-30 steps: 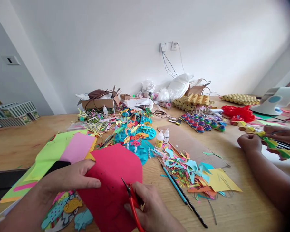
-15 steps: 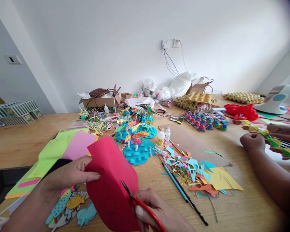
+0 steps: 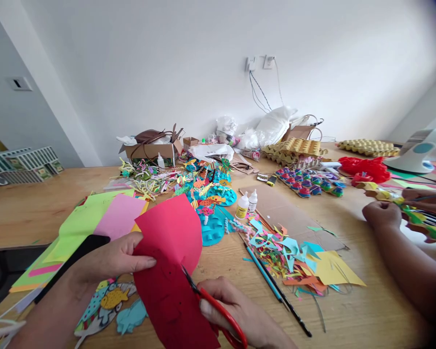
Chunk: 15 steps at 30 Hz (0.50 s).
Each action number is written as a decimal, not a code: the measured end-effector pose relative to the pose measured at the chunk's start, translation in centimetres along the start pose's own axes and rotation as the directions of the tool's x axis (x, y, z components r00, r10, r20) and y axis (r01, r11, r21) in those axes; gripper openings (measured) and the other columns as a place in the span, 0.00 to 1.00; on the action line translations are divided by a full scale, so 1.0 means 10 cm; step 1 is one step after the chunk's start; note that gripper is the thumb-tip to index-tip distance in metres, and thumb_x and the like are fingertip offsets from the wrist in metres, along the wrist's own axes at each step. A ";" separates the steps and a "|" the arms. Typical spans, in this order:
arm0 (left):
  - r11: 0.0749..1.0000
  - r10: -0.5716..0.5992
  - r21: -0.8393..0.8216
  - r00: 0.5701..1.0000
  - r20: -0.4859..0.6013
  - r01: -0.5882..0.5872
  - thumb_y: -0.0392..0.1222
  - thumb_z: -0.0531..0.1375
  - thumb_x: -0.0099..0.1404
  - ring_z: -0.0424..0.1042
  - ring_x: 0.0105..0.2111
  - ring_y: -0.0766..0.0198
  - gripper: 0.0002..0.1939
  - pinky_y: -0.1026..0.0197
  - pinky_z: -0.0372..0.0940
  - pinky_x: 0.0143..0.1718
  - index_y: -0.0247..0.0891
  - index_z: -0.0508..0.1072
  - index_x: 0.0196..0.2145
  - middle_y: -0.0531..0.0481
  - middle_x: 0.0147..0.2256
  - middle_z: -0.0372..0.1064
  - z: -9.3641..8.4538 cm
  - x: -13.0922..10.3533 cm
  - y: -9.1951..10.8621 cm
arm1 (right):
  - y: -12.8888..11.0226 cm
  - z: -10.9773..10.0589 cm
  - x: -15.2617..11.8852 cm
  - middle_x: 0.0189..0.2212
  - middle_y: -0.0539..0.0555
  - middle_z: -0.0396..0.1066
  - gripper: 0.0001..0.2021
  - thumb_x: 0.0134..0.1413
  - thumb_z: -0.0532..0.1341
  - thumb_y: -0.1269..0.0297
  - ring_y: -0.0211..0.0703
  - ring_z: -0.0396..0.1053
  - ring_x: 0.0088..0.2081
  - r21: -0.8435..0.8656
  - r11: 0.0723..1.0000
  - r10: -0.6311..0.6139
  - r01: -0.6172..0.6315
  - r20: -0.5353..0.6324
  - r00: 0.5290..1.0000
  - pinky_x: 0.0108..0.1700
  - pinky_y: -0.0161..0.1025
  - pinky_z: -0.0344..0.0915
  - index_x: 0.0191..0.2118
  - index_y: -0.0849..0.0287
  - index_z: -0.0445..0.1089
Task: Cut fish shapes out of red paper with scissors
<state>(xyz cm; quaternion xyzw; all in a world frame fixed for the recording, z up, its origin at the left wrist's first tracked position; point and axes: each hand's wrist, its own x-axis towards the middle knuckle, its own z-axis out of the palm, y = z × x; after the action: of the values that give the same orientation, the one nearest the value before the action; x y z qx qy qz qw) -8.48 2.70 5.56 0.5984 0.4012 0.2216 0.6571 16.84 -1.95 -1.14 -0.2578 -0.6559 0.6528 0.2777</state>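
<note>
My left hand (image 3: 125,259) pinches the left edge of a red sheet of paper (image 3: 178,228), its thumb lying on top. Dark drawn marks show on the lower part of the sheet. In my right hand (image 3: 228,310) is a pair of scissors (image 3: 218,310) with red handles, and their dark blades meet the sheet near its middle. Below my left hand lie cut-out paper fish, among them an orange fish (image 3: 114,298) and a light blue fish (image 3: 132,316).
Coloured paper sheets (image 3: 82,220) lie at left beside a black object (image 3: 72,264). Glue bottles (image 3: 242,206), paper scraps (image 3: 276,257) and brushes (image 3: 265,274) are on the right. Blue craft bases (image 3: 212,230) with fish stand ahead. A co-worker's hands (image 3: 383,215) hold a painted egg-carton strip (image 3: 414,218).
The red sheet has turned and bent, its upper part now flaring to the right above the blades. The scissors have shifted slightly left. My left hand keeps its pinch.
</note>
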 end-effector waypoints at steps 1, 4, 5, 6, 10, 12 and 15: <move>1.000 0.002 -0.011 1.000 -0.014 -0.002 0.41 0.65 0.54 0.76 0.37 0.55 0.09 0.59 0.69 0.39 0.41 0.78 0.35 0.52 0.35 0.79 0.00 -0.01 0.00 | 0.01 0.00 0.00 0.16 0.46 0.56 0.28 0.51 0.52 0.38 0.30 0.53 0.18 0.014 1.000 0.008 -0.008 0.008 1.000 0.20 0.28 0.49 0.20 0.60 0.57; 1.000 -0.006 -0.027 0.998 -0.058 0.004 0.41 0.66 0.52 0.76 0.36 0.56 0.08 0.61 0.69 0.37 0.41 0.78 0.33 0.54 0.33 0.80 0.01 -0.03 0.03 | 0.02 -0.01 0.00 0.14 0.46 0.57 0.29 0.49 0.51 0.35 0.31 0.56 0.17 0.044 0.998 0.033 -0.034 0.032 0.999 0.19 0.28 0.50 0.20 0.61 0.59; 1.000 -0.018 -0.024 0.998 -0.064 0.017 0.41 0.66 0.53 0.76 0.36 0.56 0.08 0.61 0.69 0.37 0.41 0.78 0.33 0.54 0.33 0.80 0.02 -0.03 0.04 | 0.01 -0.01 0.00 0.14 0.46 0.57 0.29 0.49 0.51 0.35 0.31 0.56 0.17 0.046 0.998 0.030 -0.032 0.042 0.999 0.19 0.28 0.50 0.20 0.61 0.59; 0.999 -0.030 -0.014 0.997 -0.065 0.029 0.41 0.66 0.53 0.76 0.36 0.56 0.07 0.60 0.70 0.37 0.41 0.78 0.32 0.53 0.33 0.80 0.02 -0.03 0.04 | 0.00 -0.01 0.00 0.14 0.46 0.57 0.29 0.49 0.52 0.35 0.31 0.56 0.17 0.049 0.998 0.023 -0.026 0.053 0.998 0.19 0.28 0.50 0.20 0.61 0.59; 0.998 -0.057 0.033 0.994 -0.093 0.061 0.42 0.66 0.52 0.76 0.35 0.54 0.09 0.57 0.70 0.37 0.39 0.77 0.32 0.51 0.33 0.80 0.02 -0.01 0.02 | -0.04 -0.02 0.01 0.14 0.45 0.56 0.29 0.48 0.52 0.34 0.30 0.54 0.17 0.053 0.998 0.011 -0.015 0.071 0.997 0.19 0.28 0.50 0.20 0.60 0.58; 0.997 -0.062 0.036 0.992 -0.106 0.066 0.43 0.66 0.50 0.76 0.36 0.52 0.11 0.55 0.70 0.38 0.38 0.76 0.32 0.51 0.33 0.79 0.02 -0.02 0.01 | -0.04 -0.02 0.02 0.15 0.45 0.56 0.30 0.47 0.52 0.34 0.30 0.53 0.17 0.041 0.999 0.022 -0.025 0.063 0.998 0.19 0.28 0.49 0.20 0.60 0.58; 0.997 -0.065 0.031 0.991 -0.118 0.069 0.44 0.67 0.49 0.75 0.38 0.51 0.11 0.55 0.69 0.40 0.38 0.76 0.32 0.50 0.34 0.79 0.03 -0.03 0.01 | -0.04 -0.02 0.02 0.15 0.46 0.56 0.29 0.48 0.52 0.34 0.30 0.53 0.18 0.033 0.999 0.029 -0.031 0.058 0.998 0.19 0.28 0.49 0.19 0.60 0.57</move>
<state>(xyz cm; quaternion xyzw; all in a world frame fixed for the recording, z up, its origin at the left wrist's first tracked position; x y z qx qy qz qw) -8.41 2.27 5.69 0.5820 0.4626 0.2270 0.6291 16.84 -1.69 -0.76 -0.2441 -0.6487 0.6749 0.2532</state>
